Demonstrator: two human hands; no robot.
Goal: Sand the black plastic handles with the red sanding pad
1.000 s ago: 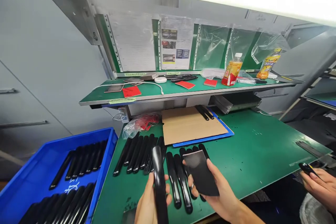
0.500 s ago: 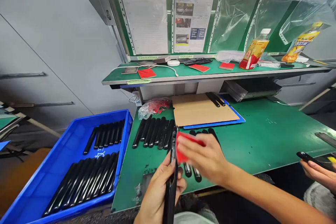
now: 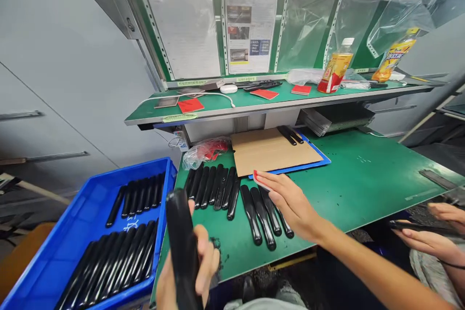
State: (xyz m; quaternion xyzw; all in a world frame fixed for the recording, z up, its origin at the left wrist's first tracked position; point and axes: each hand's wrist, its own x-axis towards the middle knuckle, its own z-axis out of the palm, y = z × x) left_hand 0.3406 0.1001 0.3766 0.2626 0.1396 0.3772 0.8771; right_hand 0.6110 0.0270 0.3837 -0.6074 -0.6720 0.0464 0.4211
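A glossy black handle-shaped piece stands raised at the lower centre-left, with my left hand wrapped round it. Over the table, right of that piece and apart from it, my right hand holds a thin red pad under its fingers. Several black pieces lie side by side below my right hand. Another row of black pieces rests behind my left hand on the green table.
On the left, a blue bin holds two rows of black pieces. Cardboard lies at the table's back, under a shelf with red pads and bottles. Another person's hands hold a black piece at right.
My left hand has moved left and raised the black piece, which now shows its smooth rounded end. The red pad has come away from it. The view has shifted slightly.
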